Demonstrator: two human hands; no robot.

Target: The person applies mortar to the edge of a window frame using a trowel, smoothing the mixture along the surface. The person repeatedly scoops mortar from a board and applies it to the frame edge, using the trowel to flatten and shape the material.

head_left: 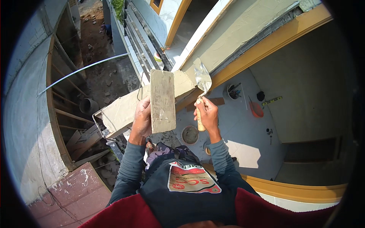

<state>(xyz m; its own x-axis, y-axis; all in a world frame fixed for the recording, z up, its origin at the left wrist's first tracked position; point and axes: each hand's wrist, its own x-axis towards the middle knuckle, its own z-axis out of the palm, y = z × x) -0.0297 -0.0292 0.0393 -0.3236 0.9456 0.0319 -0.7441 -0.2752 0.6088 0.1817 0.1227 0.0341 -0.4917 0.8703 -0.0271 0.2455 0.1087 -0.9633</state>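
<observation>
My left hand (142, 118) is closed around the far side of a flat rectangular plastering float (162, 100), its face smeared with pale plaster. The float is held up over a plaster-coated ledge (121, 110), hiding part of it. To its right, my right hand (207, 115) grips the wooden handle of a trowel (203, 79). The trowel's metal blade points away from me, close to the plastered wall strip (237, 43), with wet mix on it. Whether the blade touches the wall I cannot tell.
Below lie a bucket of mortar (189, 135), a tool bucket (232, 92), a red bowl (256, 109) and a spirit level (272, 101) on a tiled floor. Left, a pale pipe (83, 68) spans a deep drop. Another person (108, 32) is far below.
</observation>
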